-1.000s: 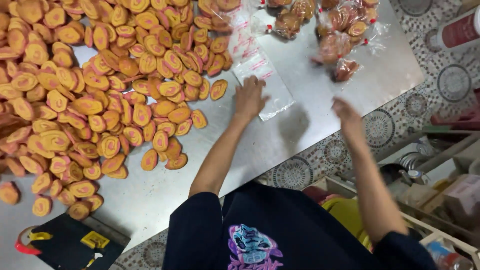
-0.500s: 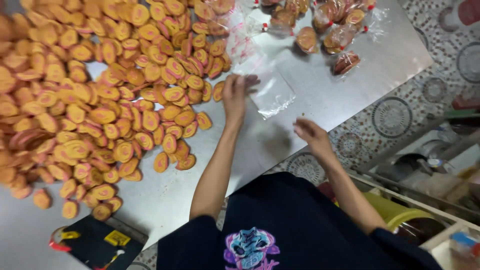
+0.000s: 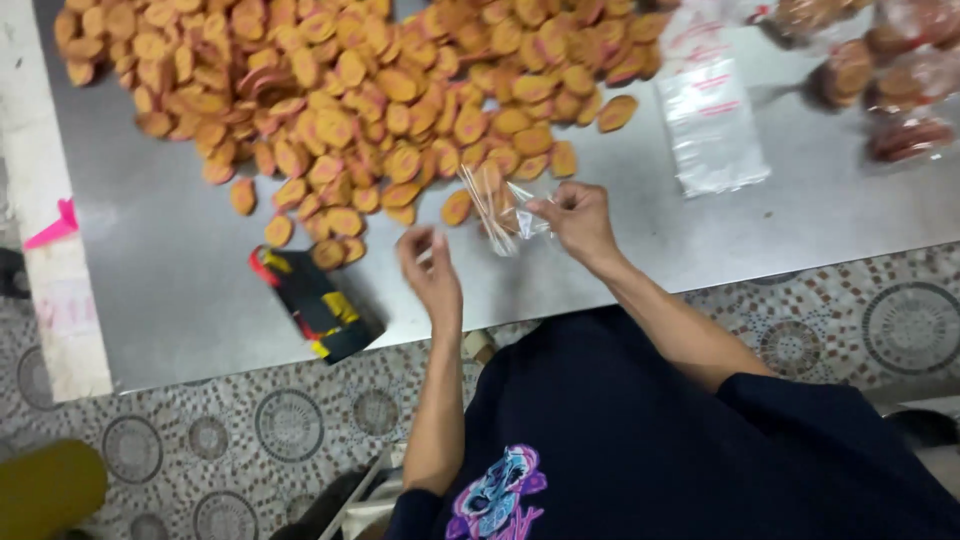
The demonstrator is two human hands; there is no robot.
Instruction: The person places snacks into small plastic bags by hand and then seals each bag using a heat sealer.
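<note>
- Clear plastic bag (image 3: pixel 503 212) was pinched in right hand (image 3: pixel 578 222), above steel desk (image 3: pixel 180 270) by the orange cookie pile (image 3: pixel 380 90).
- Left hand (image 3: pixel 432 272) hovered loosely curled, gripping nothing.
- Better: both hands spread the bag's mouth wide.

Right hand (image 3: pixel 575 222) pinching clear bag (image 3: pixel 505 210); left hand (image 3: pixel 430 268) seemingly empty.

Place: small food-packing workshop | Signs: bare steel worktop (image 3: pixel 180 270) heaped with loose orange biscuits (image 3: pixel 370 100) | stack of empty clear bags (image 3: pixel 712 125) | filled, sealed packs (image 3: pixel 880 90) set aside | patterned tile floor (image 3: pixel 250 440)
</note>
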